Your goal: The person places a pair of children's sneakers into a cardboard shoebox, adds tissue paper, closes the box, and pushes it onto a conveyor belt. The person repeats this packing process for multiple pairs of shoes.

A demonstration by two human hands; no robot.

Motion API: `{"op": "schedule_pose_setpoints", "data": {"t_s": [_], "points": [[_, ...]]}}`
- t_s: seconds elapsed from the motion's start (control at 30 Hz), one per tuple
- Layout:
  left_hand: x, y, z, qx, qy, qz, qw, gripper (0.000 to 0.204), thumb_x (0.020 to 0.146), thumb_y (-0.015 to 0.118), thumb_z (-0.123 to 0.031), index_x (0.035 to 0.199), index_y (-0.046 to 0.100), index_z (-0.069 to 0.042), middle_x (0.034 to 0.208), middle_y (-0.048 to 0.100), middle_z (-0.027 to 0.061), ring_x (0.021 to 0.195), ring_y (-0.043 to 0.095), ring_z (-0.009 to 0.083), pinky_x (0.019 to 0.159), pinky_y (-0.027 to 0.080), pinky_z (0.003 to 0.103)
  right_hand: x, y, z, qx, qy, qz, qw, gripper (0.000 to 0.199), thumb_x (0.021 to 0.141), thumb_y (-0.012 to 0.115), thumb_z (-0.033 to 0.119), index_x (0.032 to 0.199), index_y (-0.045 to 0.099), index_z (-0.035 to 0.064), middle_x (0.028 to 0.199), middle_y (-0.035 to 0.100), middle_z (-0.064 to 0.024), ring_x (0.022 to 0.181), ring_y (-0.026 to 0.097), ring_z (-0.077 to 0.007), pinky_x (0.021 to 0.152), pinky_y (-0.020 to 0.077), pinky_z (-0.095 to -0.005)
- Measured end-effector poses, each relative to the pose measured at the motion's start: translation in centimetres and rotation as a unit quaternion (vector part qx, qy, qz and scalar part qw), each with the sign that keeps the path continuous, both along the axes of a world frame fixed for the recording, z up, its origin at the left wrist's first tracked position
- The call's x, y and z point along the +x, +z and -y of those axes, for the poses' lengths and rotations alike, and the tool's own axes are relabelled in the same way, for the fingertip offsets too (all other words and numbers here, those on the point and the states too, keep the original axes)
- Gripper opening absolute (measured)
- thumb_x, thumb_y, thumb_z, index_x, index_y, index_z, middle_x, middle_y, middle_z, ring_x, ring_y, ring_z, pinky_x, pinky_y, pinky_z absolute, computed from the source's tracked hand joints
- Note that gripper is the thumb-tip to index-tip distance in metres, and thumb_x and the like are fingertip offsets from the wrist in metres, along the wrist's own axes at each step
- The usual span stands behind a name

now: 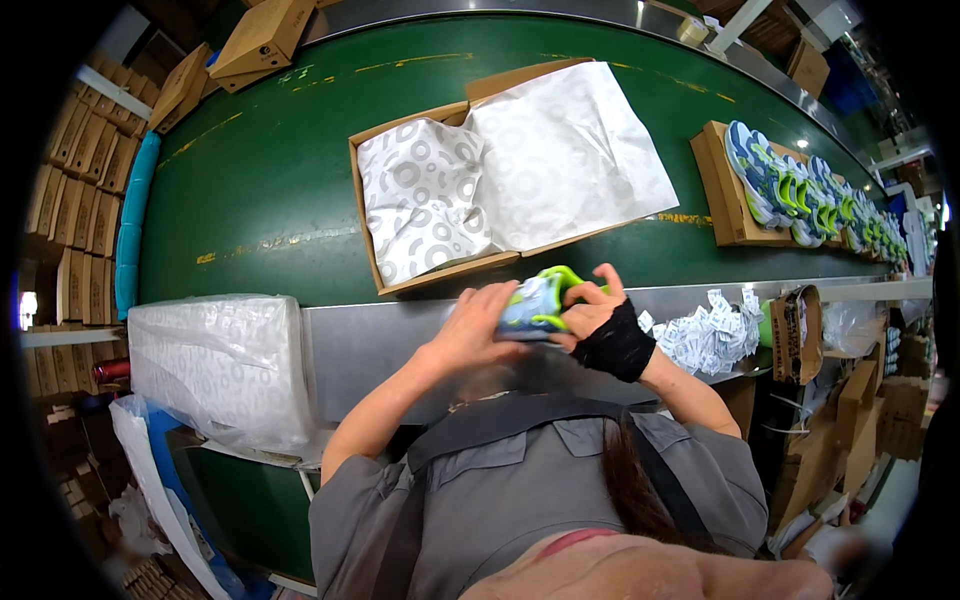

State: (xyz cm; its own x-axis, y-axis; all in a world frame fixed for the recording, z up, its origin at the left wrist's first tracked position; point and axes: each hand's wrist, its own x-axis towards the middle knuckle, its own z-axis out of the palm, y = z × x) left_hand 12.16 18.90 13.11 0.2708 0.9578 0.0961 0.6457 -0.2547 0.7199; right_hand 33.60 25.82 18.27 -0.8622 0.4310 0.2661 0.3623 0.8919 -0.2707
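Note:
Close to my body, over the metal edge of the table, I hold a light blue sneaker [538,303] with a lime green collar. My left hand [476,326] wraps around one end of it. On my right hand [604,322] is a black wrist wrap; its fingers grip the shoe at the green opening, one finger raised. What those fingertips touch inside the shoe is hidden. Just beyond my hands lies an open cardboard shoebox [372,238], lined with white tissue paper [570,165] printed with grey rings. The paper spreads over the lid side.
Small white sachets [710,335] are piled at the right on the metal ledge. A plastic-wrapped stack of tissue paper [215,355] lies at the left. Several blue-and-green sneakers [785,190] line the far right of the green belt [270,190]. Closed shoeboxes [262,45] stand at the back left.

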Motion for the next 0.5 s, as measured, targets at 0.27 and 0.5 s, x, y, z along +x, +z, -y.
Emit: {"op": "schedule_pose_setpoints", "data": {"t_s": [0.27,0.5], "points": [[-5.3,0.8,-3.7,-0.078,0.307,0.312,0.896,0.064,0.070,0.070,-0.034,0.114,0.046,0.006,0.102,0.057,0.0131,0.091,0.056,0.0196,0.078,0.045,0.030,-3.2,5.0,-2.4,0.083,-0.016,-0.248,0.965,0.026,0.059,0.064,0.000,0.084,0.059,0.0046,0.092,0.060,-0.0056,0.085,0.054,-0.0246,0.074,0.0387,-0.0384],[-7.1,-12.4,-14.3,-0.217,0.385,0.447,0.778,0.061,0.083,0.054,-0.044,0.118,0.042,0.004,0.107,0.055,0.0154,0.093,0.056,0.0259,0.070,0.050,0.040,-0.2,-8.3,-2.3,-0.508,-0.153,-0.030,0.847,0.042,0.077,0.064,0.026,0.108,0.051,0.0009,0.111,0.055,-0.0140,0.102,0.054,-0.0256,0.083,0.0442,-0.0352]]}}
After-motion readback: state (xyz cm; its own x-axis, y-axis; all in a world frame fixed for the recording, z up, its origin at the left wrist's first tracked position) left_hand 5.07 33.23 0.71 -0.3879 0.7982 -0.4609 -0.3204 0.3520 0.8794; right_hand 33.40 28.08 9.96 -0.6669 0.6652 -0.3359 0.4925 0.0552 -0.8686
